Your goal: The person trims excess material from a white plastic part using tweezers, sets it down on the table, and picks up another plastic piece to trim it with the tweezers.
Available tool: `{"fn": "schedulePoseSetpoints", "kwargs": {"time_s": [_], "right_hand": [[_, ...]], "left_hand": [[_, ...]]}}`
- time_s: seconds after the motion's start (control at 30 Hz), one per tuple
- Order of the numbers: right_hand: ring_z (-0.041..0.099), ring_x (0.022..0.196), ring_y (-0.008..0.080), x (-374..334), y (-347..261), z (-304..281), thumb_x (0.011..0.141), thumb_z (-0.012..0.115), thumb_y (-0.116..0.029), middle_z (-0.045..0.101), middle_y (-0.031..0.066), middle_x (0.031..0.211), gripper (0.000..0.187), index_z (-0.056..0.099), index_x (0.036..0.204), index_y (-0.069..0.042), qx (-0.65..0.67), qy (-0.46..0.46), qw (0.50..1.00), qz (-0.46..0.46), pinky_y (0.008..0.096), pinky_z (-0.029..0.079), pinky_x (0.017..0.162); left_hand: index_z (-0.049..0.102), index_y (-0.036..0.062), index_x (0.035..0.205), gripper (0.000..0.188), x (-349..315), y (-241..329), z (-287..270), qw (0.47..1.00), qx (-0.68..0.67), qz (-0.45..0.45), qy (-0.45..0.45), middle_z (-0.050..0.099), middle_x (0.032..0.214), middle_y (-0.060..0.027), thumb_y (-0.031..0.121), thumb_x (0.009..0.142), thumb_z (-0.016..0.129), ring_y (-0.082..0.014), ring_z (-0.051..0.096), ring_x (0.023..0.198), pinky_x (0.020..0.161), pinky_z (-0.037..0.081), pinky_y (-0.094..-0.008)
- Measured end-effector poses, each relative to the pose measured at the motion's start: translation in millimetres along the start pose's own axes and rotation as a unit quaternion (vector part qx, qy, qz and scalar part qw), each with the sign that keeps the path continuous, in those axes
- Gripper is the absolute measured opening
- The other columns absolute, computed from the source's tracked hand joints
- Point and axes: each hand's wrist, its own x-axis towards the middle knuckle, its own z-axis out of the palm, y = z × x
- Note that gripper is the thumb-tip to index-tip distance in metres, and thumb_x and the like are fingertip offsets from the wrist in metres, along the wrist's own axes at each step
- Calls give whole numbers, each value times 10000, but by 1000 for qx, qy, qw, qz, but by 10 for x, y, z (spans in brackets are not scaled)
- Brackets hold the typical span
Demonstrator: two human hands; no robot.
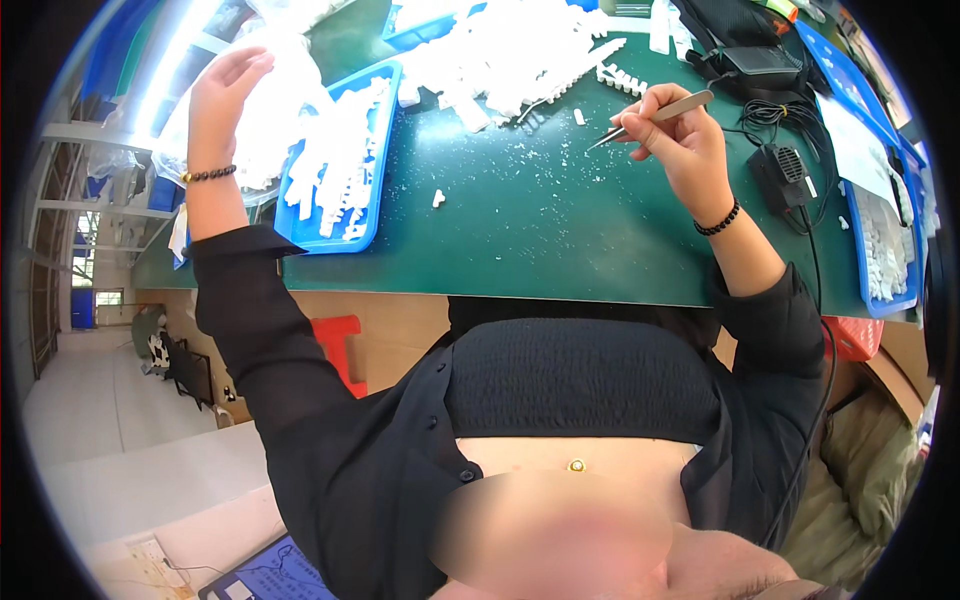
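My right hand point(668, 130) is closed around a pair of metal tweezers point(688, 104). Their tips point down and left above the green tabletop point(480, 240), with nothing visible between them. Off to the left, my left hand point(226, 92) is raised with its fingers stretched out, and no object shows in it. It is close to a clear plastic bag point(285, 85) of white parts, washed out by glare. Beside that bag, a blue tray point(376, 170) holds several small white plastic parts point(335, 190).
A big heap of white plastic parts point(510, 60) covers the back middle, with crumbs scattered before it. At the right lie a black power adapter point(782, 175), coiled cable point(775, 115) and another blue tray point(862, 255). A red stool point(342, 350) stands below the table.
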Motion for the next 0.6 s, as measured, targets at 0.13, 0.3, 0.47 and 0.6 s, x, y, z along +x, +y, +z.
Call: {"fn": "schedulePoseSetpoints", "kwargs": {"time_s": [0.13, 0.3, 0.47, 0.6], "right_hand": [[612, 772, 53, 7, 36, -9, 883, 663, -100, 645, 2, 863, 127, 569, 956, -54, -38, -3, 999, -5, 200, 511, 631], [569, 750, 50, 78, 148, 2, 917, 630, -138, 653, -1, 873, 115, 575, 973, -53, -63, 32, 996, -61, 201, 476, 669], [528, 757, 63, 127, 194, -43, 976, 542, -188, 634, 0, 918, 148, 576, 1012, -49, -90, 31, 990, -105, 196, 429, 704], [507, 757, 70, 77, 121, 30, 996, 500, -182, 598, -27, 892, 163, 576, 1028, -42, 49, 32, 995, -81, 196, 411, 708]], "left_hand": [[660, -52, 1062, 344, -172, -332, -355, 994, 71, -41, 70, 695, 939, -92, 217, 850, 683, -129, 633, 907, 818, 461, -238], [692, -5, 1049, 381, -542, -596, -568, 963, 220, -155, 2, 700, 868, -108, 308, 832, 694, -136, 634, 824, 752, 472, -260], [714, 60, 1045, 227, -550, -442, -18, 982, 186, -25, 19, 711, 884, -67, 183, 868, 641, -161, 634, 741, 689, 491, -303], [691, 54, 1077, 249, -409, -419, 819, 940, 242, 227, -80, 653, 1146, -90, 12, 918, 504, -265, 591, 1074, 951, 448, -364]]}}
